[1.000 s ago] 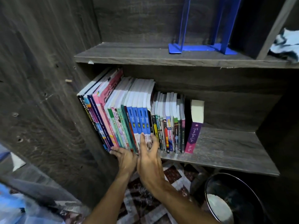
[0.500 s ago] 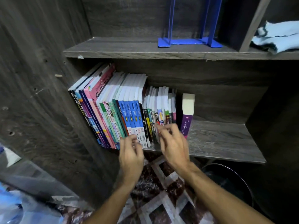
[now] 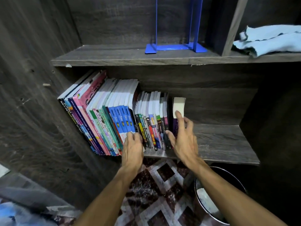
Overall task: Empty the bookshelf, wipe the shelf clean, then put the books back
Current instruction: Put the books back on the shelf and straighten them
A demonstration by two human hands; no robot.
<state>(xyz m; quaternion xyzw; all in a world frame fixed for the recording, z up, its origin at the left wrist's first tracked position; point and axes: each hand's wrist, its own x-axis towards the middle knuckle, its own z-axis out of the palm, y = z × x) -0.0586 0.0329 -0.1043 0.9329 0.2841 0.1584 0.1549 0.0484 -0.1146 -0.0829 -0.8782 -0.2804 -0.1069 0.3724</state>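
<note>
Matt grey woodgrain shelf [image 3: 219, 142]; glossy paper book spines [image 3: 120, 121]; soft blue cloth [image 3: 268, 39].

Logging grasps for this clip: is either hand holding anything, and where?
Right hand grips the purple book at its spine, fingers over the top edge. Left hand rests on spines; grip unclear.

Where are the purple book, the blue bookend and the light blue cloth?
purple book [image 3: 174, 128]: head view, on its purple spine beside the right hand's fingers.
blue bookend [image 3: 175, 47]: head view, on its flat base on the upper shelf.
light blue cloth [image 3: 268, 40]: head view, on its folded middle, upper right compartment.
</note>
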